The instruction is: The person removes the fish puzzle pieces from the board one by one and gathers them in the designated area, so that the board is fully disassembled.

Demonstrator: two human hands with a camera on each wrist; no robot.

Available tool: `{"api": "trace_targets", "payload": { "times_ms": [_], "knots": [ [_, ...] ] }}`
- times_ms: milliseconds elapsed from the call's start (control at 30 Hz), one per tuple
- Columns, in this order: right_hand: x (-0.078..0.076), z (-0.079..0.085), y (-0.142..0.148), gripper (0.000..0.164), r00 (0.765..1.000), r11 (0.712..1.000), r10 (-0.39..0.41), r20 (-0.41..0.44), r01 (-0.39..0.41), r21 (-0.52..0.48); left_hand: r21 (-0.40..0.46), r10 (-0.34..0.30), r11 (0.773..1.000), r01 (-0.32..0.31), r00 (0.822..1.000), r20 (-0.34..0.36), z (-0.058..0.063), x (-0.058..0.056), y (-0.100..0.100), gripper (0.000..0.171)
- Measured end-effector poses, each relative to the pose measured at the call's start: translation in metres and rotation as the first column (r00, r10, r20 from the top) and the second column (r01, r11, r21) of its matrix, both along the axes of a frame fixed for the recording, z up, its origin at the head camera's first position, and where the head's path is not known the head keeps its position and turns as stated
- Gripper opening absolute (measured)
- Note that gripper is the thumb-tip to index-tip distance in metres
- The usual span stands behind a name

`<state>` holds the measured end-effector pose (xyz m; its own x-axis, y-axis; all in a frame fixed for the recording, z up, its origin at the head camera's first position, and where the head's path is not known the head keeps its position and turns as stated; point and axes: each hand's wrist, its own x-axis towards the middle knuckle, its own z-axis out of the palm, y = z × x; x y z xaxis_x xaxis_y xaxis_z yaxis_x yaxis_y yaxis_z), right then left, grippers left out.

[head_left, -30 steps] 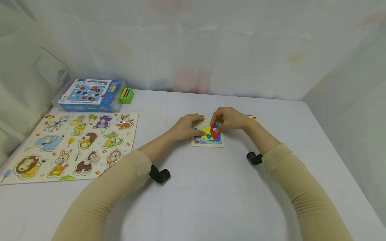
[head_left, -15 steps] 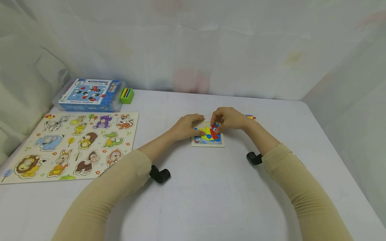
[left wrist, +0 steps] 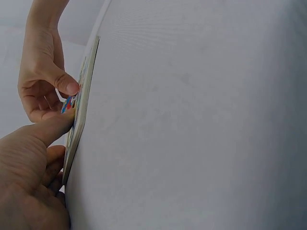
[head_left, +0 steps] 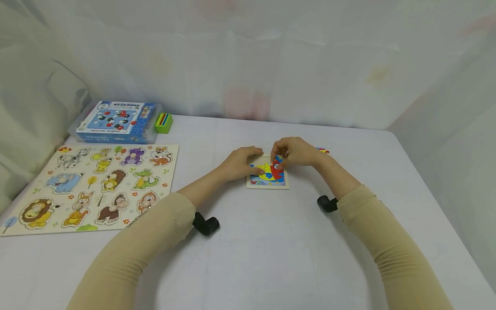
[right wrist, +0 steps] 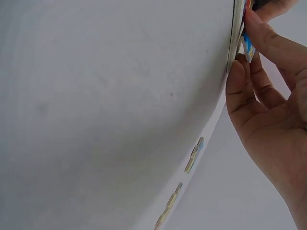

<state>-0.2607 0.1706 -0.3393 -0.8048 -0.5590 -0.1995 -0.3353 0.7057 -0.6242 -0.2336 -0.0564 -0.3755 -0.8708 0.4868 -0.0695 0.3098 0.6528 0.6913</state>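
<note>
A small jigsaw puzzle in a pale wooden tray (head_left: 267, 187), with a yellow and red picture on blue, lies flat on the table. My left hand (head_left: 235, 164) holds the tray at its left side; the thumb presses on the picture and the fingers lie along the far edge. At the tray's right side, my right hand (head_left: 296, 151) pinches a colourful puzzle piece (right wrist: 248, 48) between thumb and fingers. That piece is tilted against the tray, and the fingers partly hide it. Loose puzzle pieces (right wrist: 194, 155) lie beyond the right wrist, mostly hidden in the head view.
On the left lies a large animal peg puzzle board (head_left: 91, 181). Behind it stand a blue and white boxed set (head_left: 116, 122) and a small green block (head_left: 164, 123) with coloured strips. White cloth (head_left: 248, 64) hangs behind the table.
The red part of the picture under my right fingers looks slightly shifted and tilted. My left hand stays in place on the tray.
</note>
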Motion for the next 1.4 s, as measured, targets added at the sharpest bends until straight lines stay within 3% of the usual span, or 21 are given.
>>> {"api": "trace_targets", "payload": {
  "times_ms": [200, 400, 600, 1400],
  "knots": [
    [0.0, 0.005, 0.003, 0.03, 0.999, 0.999, -0.04, 0.002, 0.04, -0.019, 0.008, -0.001, 1.0, 0.001, 1.0, -0.003, 0.0, 0.0, 0.0, 0.063],
    [-0.001, 0.009, 0.007, 0.024, 0.998, 0.997, -0.059, 0.007, 0.06, -0.048, 0.001, -0.003, 1.0, 0.003, 1.0, -0.003, 0.0, 0.0, 0.0, 0.063],
    [-0.004, 0.012, 0.016, 0.024, 0.992, 0.987, -0.126, 0.021, 0.127, -0.103, -0.007, -0.002, 1.0, 0.002, 1.0, 0.002, 0.0, 0.0, 0.001, 0.063],
    [-0.007, 0.018, 0.104, 0.031, 0.935, 0.929, -0.356, -0.005, 0.353, -0.115, -0.004, 0.007, 1.0, -0.007, 1.0, 0.006, -0.001, 0.0, 0.0, 0.064]
  ]
}}
